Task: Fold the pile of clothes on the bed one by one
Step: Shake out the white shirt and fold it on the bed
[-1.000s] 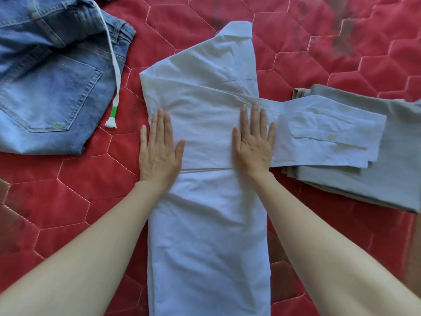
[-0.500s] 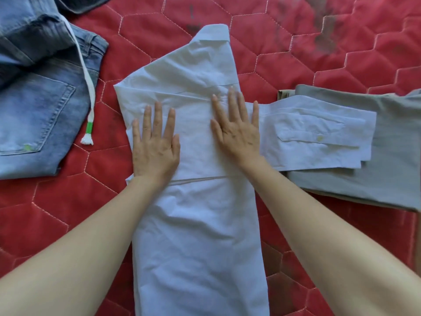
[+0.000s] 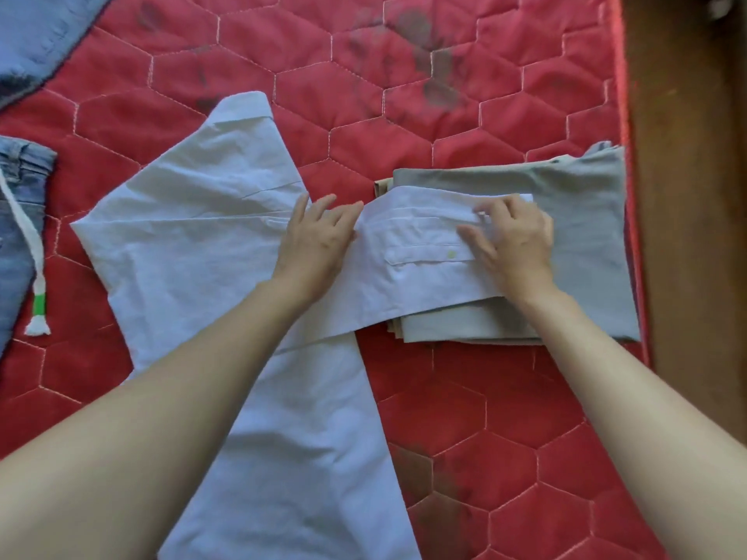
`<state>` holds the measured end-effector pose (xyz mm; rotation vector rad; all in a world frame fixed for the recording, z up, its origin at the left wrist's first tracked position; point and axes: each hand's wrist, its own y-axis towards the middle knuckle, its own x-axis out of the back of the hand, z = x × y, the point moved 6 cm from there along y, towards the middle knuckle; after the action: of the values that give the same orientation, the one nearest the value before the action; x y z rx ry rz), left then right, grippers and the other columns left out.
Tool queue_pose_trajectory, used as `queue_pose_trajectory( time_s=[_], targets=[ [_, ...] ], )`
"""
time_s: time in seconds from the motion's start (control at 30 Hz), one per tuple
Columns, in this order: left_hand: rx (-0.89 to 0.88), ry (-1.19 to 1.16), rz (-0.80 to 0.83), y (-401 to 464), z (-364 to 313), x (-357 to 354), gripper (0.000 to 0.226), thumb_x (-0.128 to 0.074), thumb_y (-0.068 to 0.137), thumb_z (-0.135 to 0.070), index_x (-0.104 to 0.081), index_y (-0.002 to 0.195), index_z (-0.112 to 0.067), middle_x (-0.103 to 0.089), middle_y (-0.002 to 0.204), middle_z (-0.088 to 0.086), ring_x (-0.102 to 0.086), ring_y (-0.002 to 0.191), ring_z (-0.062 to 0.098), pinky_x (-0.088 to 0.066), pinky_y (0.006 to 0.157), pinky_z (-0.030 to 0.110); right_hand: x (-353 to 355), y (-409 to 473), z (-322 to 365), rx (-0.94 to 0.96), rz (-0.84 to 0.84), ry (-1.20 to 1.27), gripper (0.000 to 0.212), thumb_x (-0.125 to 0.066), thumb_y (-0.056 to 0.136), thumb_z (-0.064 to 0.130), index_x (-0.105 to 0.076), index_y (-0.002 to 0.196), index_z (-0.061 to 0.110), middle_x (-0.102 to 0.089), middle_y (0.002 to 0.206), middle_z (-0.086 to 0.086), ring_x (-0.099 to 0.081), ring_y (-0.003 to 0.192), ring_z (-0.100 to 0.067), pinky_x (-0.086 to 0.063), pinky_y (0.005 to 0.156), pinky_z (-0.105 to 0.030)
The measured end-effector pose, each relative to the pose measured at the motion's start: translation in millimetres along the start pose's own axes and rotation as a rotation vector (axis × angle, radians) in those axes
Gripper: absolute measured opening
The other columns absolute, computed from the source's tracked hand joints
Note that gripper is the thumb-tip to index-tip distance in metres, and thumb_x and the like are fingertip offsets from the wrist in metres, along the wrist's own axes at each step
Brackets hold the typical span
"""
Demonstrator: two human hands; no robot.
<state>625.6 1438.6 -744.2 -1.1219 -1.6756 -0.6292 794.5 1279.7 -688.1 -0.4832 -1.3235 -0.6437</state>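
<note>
- The white shirt [image 3: 194,252] lies flat on the red quilted bed cover [image 3: 465,107], its body running from beyond the left hand back under both forearms; its collar points away past the left fingertips
- The left hand [image 3: 313,244] rests flat on the shirt where the sleeve [image 3: 420,252] leaves the body, fingers straight and slightly spread; it grips nothing
- The right hand [image 3: 511,246] sits on the sleeve's cuff end, fingers curled, pinching the cuff's far edge; the sleeve spans between the two hands
- Beneath the right hand and the sleeve lies a folded grey garment [image 3: 582,220]
- Well off to the left hand's outer side lie blue jeans [image 3: 16,220] with a white drawstring [image 3: 28,252]
</note>
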Motion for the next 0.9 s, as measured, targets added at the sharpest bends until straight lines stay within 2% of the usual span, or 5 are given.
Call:
queue_pose_trajectory(
  time_s=[0.2,0.3,0.5,0.67,0.9],
  targets=[
    [-0.093,0.026,-0.037,28,2,6,0.029,-0.07,0.084,-0.028,-0.068,0.102,-0.006,-0.062,0.113,0.012,-0.054,0.106,0.033,-0.032,0.092,0.041,15,26,-4,0.192,-0.04,0.028,0.037,-0.062,0.086,0.046,-0.063,0.082,0.009,-0.062,0.077,-0.006,-0.058,0.08,-0.029,-0.029,0.083,-0.037],
    [-0.108,-0.002,-0.003,24,13,5,0.033,-0.077,0.076,-0.032,-0.069,0.098,-0.008,-0.061,0.112,0.012,-0.053,0.099,0.034,-0.036,0.084,0.043,26,42,-4,0.183,-0.103,0.084,0.041,-0.06,0.084,0.053,-0.062,0.081,0.012,-0.063,0.073,-0.003,-0.056,0.076,-0.026,-0.027,0.079,-0.033],
    [0.0,-0.071,-0.058,26,30,9,0.024,-0.08,0.074,-0.025,-0.071,0.085,-0.005,-0.061,0.103,0.012,-0.051,0.092,0.035,-0.028,0.079,0.034,-4,47,-29,-0.109,0.083,0.081,0.038,-0.067,0.083,0.049,-0.062,0.099,0.014,-0.06,0.108,-0.005,-0.05,0.105,-0.027,-0.032,0.084,-0.036],
    [0.053,-0.108,-0.166,18,33,17,0.02,-0.073,0.082,-0.017,-0.066,0.092,-0.001,-0.062,0.096,0.016,-0.056,0.09,0.037,-0.038,0.077,0.044,1,14,-42,-0.369,-0.078,0.108,0.066,-0.065,0.079,0.06,-0.053,0.124,0.014,-0.051,0.123,-0.008,-0.046,0.114,-0.029,-0.036,0.092,-0.038],
    [-0.078,-0.136,-0.251,-12,-19,14,0.043,-0.049,0.095,-0.011,-0.049,0.134,0.004,-0.046,0.142,0.021,-0.041,0.134,0.038,-0.033,0.109,0.052,-13,-10,-60,-0.763,0.026,0.343,0.071,-0.07,0.071,0.066,-0.056,0.111,0.009,-0.061,0.116,-0.008,-0.054,0.11,-0.03,-0.044,0.092,-0.042]
  ],
)
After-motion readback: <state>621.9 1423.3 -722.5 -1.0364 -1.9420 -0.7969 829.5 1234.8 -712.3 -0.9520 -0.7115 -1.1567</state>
